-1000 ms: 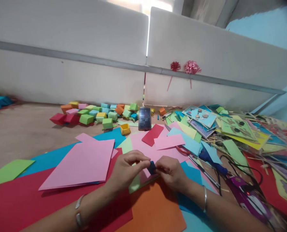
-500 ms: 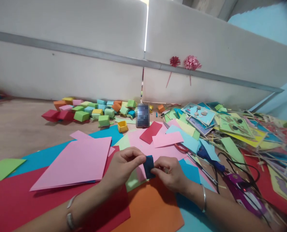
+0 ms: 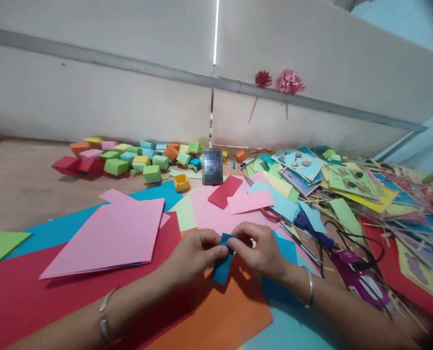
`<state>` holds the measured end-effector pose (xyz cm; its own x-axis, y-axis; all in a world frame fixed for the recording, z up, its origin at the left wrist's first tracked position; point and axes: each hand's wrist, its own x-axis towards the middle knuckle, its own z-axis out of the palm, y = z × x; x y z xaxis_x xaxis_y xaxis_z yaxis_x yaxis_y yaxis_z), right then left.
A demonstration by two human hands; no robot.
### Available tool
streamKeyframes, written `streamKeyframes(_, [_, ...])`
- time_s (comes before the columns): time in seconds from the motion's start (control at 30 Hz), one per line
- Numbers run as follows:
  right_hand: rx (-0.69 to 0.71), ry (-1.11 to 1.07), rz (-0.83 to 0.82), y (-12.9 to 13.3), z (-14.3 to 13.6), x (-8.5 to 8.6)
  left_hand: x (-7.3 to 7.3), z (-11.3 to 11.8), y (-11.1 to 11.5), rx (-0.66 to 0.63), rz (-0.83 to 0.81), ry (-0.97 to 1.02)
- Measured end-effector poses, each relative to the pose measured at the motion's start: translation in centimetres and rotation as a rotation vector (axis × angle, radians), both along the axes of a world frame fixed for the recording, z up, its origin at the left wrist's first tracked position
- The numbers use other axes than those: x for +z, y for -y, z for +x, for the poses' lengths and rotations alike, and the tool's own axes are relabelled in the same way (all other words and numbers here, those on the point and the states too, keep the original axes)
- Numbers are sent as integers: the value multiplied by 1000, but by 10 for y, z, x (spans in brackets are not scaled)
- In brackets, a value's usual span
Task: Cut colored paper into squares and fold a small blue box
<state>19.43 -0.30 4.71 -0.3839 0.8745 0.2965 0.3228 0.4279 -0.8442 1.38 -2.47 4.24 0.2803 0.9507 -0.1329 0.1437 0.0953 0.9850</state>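
A small blue strip of paper (image 3: pixel 222 270) is held up between my two hands, its lower end hanging free. My left hand (image 3: pixel 198 255) pinches its left edge between thumb and fingers. At its upper right, my right hand (image 3: pixel 257 248) grips the strip with the thumb across its front. Below both hands lies an orange sheet (image 3: pixel 216 318). A stack of pink paper (image 3: pixel 109 238) rests to the left on a large red sheet (image 3: pixel 15 296). Scissors with red handles (image 3: pixel 270 214) lie beyond my right hand.
Many folded paper boxes (image 3: pixel 116 166) line the wall at the back left; a yellow box (image 3: pixel 181 183) sits nearer. A phone-like device (image 3: pixel 212 167) stands upright behind the papers. Right of me are a purple cased device (image 3: pixel 360 279) with a black cord, craft boards (image 3: pixel 299 163) and loose sticks.
The blue paper was a compact, darker piece; now it hangs longer and tilted. My right hand has moved up to its top. The camera view has shifted slightly.
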Motion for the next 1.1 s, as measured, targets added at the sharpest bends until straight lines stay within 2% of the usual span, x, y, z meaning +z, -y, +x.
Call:
streamKeyframes(0.1, [-93,-135,-160,-7,1,-3,-4,1,-1,-33,-65,56])
streamKeyframes(0.2, [-245,-311,-261,-19,4,-10,-9,0,-4,35,-77,88])
streamKeyframes(0.27, [-280,-366,-305,-26,6,-13,-12,-3,-6,97,-85,92])
streamKeyframes(0.33, [-275,-382,-345,-30,7,-15,-14,-4,-8,155,-115,121])
streamKeyframes(0.47, [-284,-402,-352,-29,7,-14,-13,-4,-6,288,-242,311])
streamKeyframes(0.6, [-300,-401,-321,-25,4,-13,-5,-1,-4,272,-286,411])
streamKeyframes(0.77, [-236,-353,-375,-22,1,-17,-3,-1,-7,328,-237,321])
streamKeyframes(0.83, [-224,-332,-390,-22,1,-19,-6,-3,-9,307,-207,269])
streamKeyframes(0.93, [-217,-231,-255,-23,3,-22,-12,-6,-13,262,-109,104])
streamKeyframes(1.1, [-70,219,157,-24,7,-34,-25,-10,-16,219,226,-335])
